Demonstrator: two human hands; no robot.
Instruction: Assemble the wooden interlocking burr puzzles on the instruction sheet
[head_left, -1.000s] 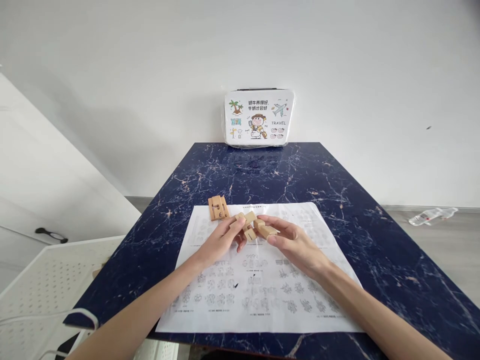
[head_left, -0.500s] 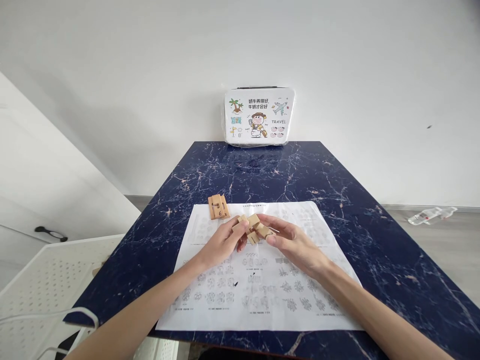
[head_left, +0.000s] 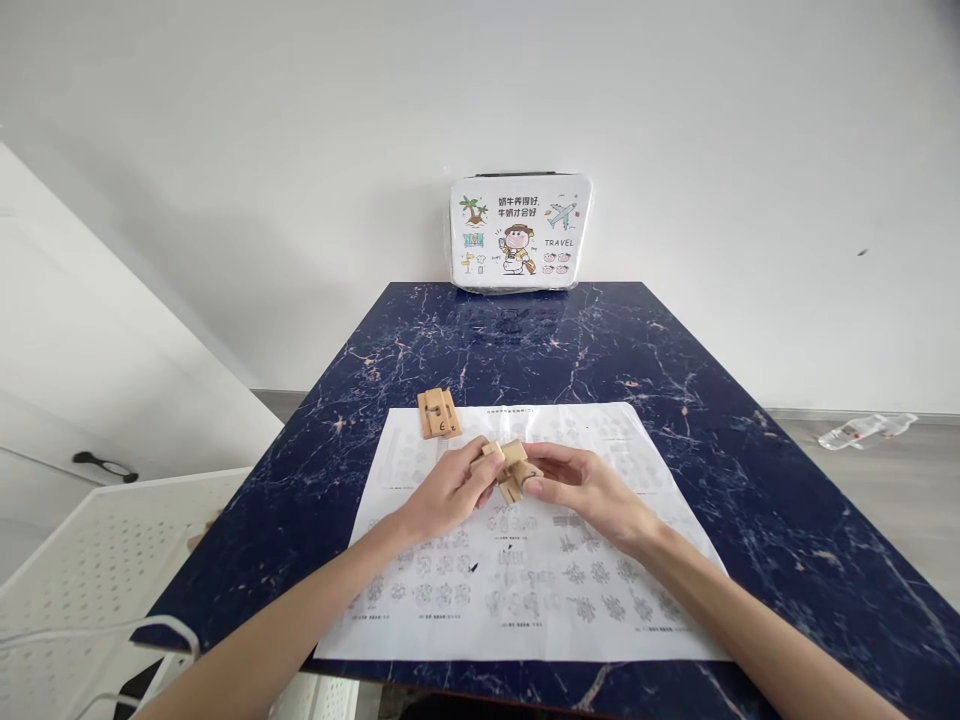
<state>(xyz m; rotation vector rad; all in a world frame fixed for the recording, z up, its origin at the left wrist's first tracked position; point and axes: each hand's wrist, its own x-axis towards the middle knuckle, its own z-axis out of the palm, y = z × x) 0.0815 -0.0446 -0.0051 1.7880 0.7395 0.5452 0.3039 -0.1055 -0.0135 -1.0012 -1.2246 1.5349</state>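
Head view: I have the wooden block cluster between both hands above the printed sheet, left hand pinching its left side, thumb on top, right hand closed on its right side. From the right hand the cluster lies directly left, between the two thumbs; its long axis I can't call. Numbered blocks straddle the sheet's far-left edge and tabletop, long axes running roughly away from the wearer, nearer the left hand.

Against the plain white wall, a white rectangular cartoon-printed case. On the grey floor at right, a transparent plastic bottle. At left, a white perforated panel and thin white cable.
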